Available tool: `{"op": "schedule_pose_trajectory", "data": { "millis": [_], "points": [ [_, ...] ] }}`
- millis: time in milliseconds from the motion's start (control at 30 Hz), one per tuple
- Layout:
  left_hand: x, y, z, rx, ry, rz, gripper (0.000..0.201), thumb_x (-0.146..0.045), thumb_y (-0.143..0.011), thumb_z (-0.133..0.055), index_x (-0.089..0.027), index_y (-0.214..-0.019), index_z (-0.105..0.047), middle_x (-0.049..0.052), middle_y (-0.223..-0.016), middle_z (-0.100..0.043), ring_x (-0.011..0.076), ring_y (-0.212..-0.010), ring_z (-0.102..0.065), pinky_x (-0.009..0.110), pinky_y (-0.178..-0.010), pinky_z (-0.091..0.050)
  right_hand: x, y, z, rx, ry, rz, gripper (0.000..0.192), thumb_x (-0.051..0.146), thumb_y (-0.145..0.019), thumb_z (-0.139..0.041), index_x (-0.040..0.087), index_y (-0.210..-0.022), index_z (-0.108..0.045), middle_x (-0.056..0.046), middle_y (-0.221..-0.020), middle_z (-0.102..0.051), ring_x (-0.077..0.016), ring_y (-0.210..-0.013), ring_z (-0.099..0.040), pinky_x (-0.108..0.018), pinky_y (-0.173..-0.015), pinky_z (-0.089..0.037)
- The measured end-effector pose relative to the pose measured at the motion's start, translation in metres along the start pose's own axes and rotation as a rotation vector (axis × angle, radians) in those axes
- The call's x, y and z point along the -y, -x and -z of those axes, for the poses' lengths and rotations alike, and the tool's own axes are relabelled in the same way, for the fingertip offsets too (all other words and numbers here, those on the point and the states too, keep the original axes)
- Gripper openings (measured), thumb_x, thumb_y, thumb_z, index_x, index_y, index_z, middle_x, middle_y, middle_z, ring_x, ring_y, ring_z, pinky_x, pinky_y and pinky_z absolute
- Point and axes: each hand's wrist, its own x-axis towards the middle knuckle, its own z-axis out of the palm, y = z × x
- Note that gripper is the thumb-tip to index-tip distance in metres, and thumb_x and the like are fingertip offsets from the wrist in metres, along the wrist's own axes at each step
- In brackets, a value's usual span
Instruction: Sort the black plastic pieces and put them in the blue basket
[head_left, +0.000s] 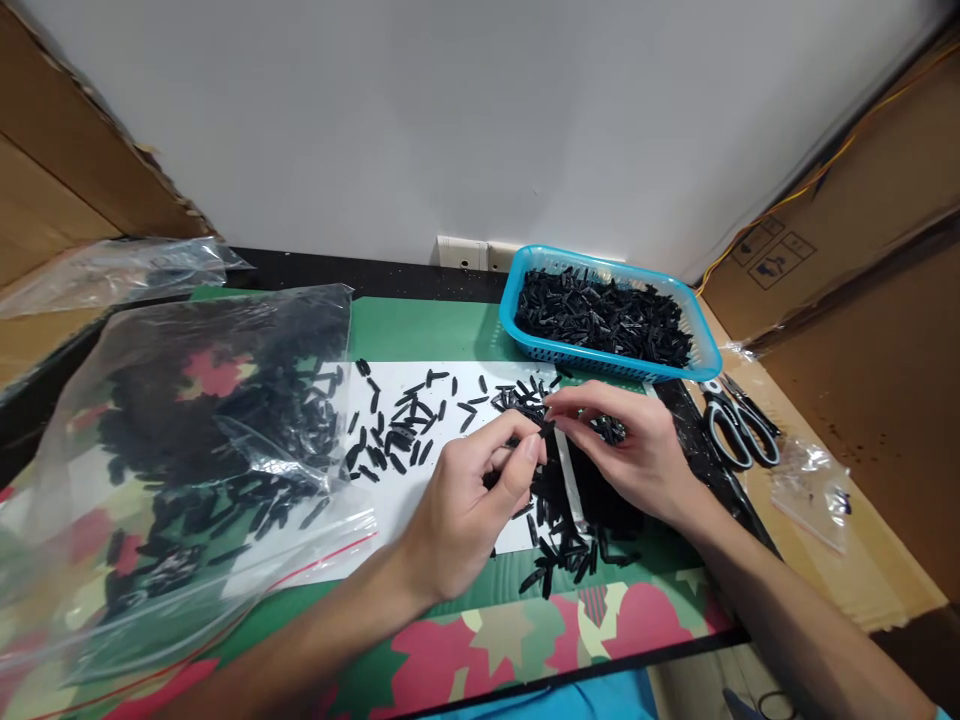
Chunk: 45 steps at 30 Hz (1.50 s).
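Observation:
My left hand [480, 490] is closed, with its thumb and forefinger pinching a small black strip-like piece [548, 428]. Against the other end of that piece, the thumb and forefinger of my right hand [630, 435] are pressed together. What the piece is exactly, I cannot make out. More black pieces may be inside my curled left fingers, but they are mostly hidden. Below the hands, loose black pieces [405, 425] are scattered over a white sheet [442, 510], and a dark heap [555, 555] lies under and in front of my right hand.
A blue basket [611, 358] full of black pieces stands at the back right. On the left lies a clear zip bag [217, 440] holding many more. Scissors [739, 430] and a small clear bag [810, 490] rest on cardboard at the right. Cardboard walls [862, 330] flank the table.

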Motion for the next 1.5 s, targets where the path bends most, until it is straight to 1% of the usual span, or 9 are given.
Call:
{"op": "schedule_pose_trajectory", "data": {
  "millis": [133, 233, 533, 700, 800, 933, 1133, 1333, 1500],
  "points": [
    [-0.001, 0.000, 0.000, -0.039, -0.002, 0.001, 0.033, -0.049, -0.107, -0.053, -0.022, -0.088, -0.054, -0.009, -0.054, -0.039, 0.0083, -0.048, -0.034, 0.024, -0.047, -0.025, -0.019, -0.002, 0.008, 0.255, 0.156, 0.057, 0.031, 0.002, -0.099, -0.055, 0.022, -0.111, -0.076, -0.007, -0.115, -0.077, -0.0211, -0.106, -0.073, -0.037, -0.093, -0.061],
    [-0.001, 0.000, 0.000, -0.049, 0.000, 0.008, 0.036, -0.050, -0.106, -0.053, -0.022, -0.085, -0.052, -0.009, -0.054, -0.039, 0.0085, -0.048, -0.035, 0.024, -0.047, -0.027, -0.029, -0.002, 0.011, 0.346, 0.272, 0.129, 0.041, -0.003, -0.096, -0.049, 0.023, -0.114, -0.076, -0.008, -0.118, -0.077, -0.0231, -0.109, -0.071, -0.040, -0.092, -0.062],
    [-0.004, 0.000, 0.001, -0.064, -0.051, -0.019, 0.037, -0.047, -0.107, -0.051, -0.021, -0.080, -0.050, -0.008, -0.057, -0.037, 0.0083, -0.050, -0.035, 0.025, -0.050, -0.026, -0.026, -0.004, 0.012, 0.406, 0.379, 0.197, 0.034, 0.000, -0.099, -0.052, 0.021, -0.115, -0.073, -0.008, -0.119, -0.077, -0.0262, -0.112, -0.067, -0.046, -0.095, -0.060],
    [-0.003, 0.000, 0.001, -0.080, -0.064, -0.020, 0.033, -0.046, -0.107, -0.052, -0.021, -0.085, -0.053, -0.009, -0.055, -0.039, 0.0083, -0.050, -0.034, 0.024, -0.050, -0.026, -0.022, -0.005, 0.015, 0.423, 0.454, 0.247, 0.041, -0.004, -0.095, -0.050, 0.021, -0.116, -0.074, -0.009, -0.114, -0.077, -0.0263, -0.109, -0.067, -0.044, -0.091, -0.061],
    [-0.001, -0.001, 0.002, -0.112, -0.052, -0.003, 0.032, -0.048, -0.106, -0.052, -0.021, -0.090, -0.058, -0.009, -0.054, -0.040, 0.0088, -0.049, -0.035, 0.023, -0.049, -0.028, -0.023, -0.003, 0.015, 0.359, 0.428, 0.266, 0.041, -0.003, -0.097, -0.046, 0.021, -0.114, -0.074, -0.010, -0.111, -0.078, -0.0247, -0.105, -0.070, -0.042, -0.088, -0.062],
    [0.000, -0.002, 0.004, -0.160, -0.026, 0.013, 0.033, -0.049, -0.105, -0.056, -0.019, -0.097, -0.068, -0.009, -0.053, -0.038, 0.0083, -0.047, -0.035, 0.023, -0.048, -0.029, -0.022, 0.002, 0.014, 0.113, 0.276, 0.252, 0.028, 0.007, -0.103, -0.052, 0.022, -0.110, -0.074, -0.010, -0.110, -0.079, -0.0228, -0.100, -0.075, -0.039, -0.086, -0.064],
    [-0.001, -0.005, 0.004, -0.209, -0.008, 0.036, 0.039, -0.049, -0.101, -0.062, -0.014, -0.103, -0.080, -0.008, -0.050, -0.037, 0.0082, -0.044, -0.035, 0.024, -0.044, -0.030, -0.002, 0.002, 0.003, -0.274, -0.253, -0.058, 0.008, 0.017, -0.093, -0.077, 0.022, -0.096, -0.071, -0.006, -0.094, -0.079, -0.0228, -0.088, -0.079, -0.039, -0.081, -0.069],
    [-0.003, -0.006, 0.003, -0.278, -0.089, 0.055, 0.039, -0.048, -0.096, -0.066, -0.014, -0.096, -0.085, -0.005, -0.046, -0.041, 0.0091, -0.042, -0.035, 0.024, -0.040, -0.027, 0.010, 0.001, -0.013, -0.478, -0.475, -0.254, 0.011, 0.027, -0.091, -0.082, 0.022, -0.093, -0.072, -0.002, -0.082, -0.076, -0.0205, -0.070, -0.079, -0.032, -0.057, -0.072],
    [0.000, -0.005, 0.003, -0.281, -0.053, 0.057, 0.037, -0.046, -0.096, -0.067, -0.013, -0.094, -0.085, -0.006, -0.046, -0.040, 0.0084, -0.041, -0.034, 0.023, -0.040, -0.029, 0.005, 0.002, -0.016, -0.449, -0.567, -0.304, 0.018, 0.023, -0.083, -0.090, 0.022, -0.096, -0.078, 0.000, -0.078, -0.078, -0.0207, -0.069, -0.081, -0.031, -0.064, -0.073]
  ]
}}
